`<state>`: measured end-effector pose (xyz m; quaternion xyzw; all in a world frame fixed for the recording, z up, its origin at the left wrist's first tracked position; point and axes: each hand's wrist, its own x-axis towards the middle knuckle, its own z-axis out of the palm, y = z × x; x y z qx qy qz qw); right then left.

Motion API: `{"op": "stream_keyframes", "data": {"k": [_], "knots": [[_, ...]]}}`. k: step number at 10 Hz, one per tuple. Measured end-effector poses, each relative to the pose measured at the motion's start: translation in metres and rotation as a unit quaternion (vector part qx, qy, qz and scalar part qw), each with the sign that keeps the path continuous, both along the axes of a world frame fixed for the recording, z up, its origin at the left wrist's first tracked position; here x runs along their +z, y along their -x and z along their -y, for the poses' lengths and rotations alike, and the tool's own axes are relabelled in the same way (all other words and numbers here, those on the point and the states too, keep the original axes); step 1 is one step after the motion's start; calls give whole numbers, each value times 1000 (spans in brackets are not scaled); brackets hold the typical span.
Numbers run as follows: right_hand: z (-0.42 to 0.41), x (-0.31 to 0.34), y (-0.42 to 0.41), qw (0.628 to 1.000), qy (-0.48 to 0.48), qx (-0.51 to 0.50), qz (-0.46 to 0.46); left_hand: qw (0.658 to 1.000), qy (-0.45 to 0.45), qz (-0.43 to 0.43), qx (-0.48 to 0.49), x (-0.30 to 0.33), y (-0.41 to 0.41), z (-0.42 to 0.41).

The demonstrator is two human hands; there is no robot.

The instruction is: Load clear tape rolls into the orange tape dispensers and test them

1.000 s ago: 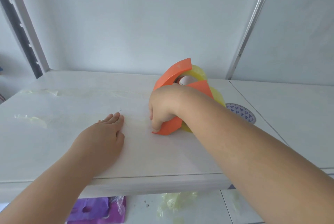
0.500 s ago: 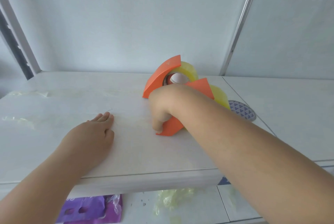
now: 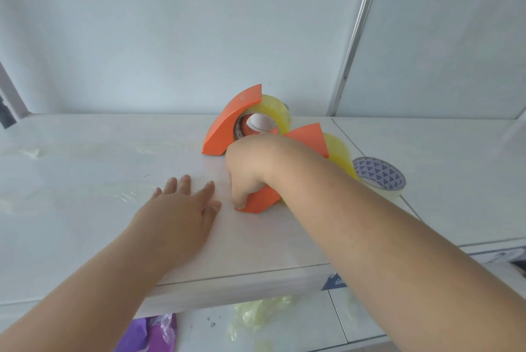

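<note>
Two orange tape dispensers stand on the white table (image 3: 85,223). My right hand (image 3: 250,166) grips the near dispenser (image 3: 260,201), whose front tip touches the tabletop; its yellowish clear tape roll (image 3: 338,149) shows behind my forearm. The far dispenser (image 3: 230,121) stands behind it, loaded with a clear roll (image 3: 274,111). My left hand (image 3: 182,209) lies flat on the table, fingers spread, just left of the near dispenser's tip. A loose tape roll with a blue-triangle core (image 3: 378,175) lies flat to the right.
Strips of clear tape (image 3: 125,195) stick to the tabletop at the left. A grey wall with a metal strip (image 3: 355,36) rises behind. Below the table edge lie crumpled tape (image 3: 256,314) and a purple bag (image 3: 150,334).
My left hand has slid right, closer to the near dispenser's tip, and its fingers have spread. My right hand has kept its grip on the dispenser, low on the table.
</note>
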<state>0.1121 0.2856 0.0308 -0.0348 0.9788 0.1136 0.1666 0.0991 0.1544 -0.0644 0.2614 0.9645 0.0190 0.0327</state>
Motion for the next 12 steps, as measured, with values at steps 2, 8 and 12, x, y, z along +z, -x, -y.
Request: {"op": "stream_keyframes", "data": {"k": [2,8,12], "knots": [[1,-1,0,1000,-15,9,3,1000,14,13,-1,1,-4,3],[1,-1,-10,999,16,16,-31,1000,0,25,14,4,-3,1],[9,-1,-37,962,140,59,-228,981,-189,-6,32,32,3,23]]}}
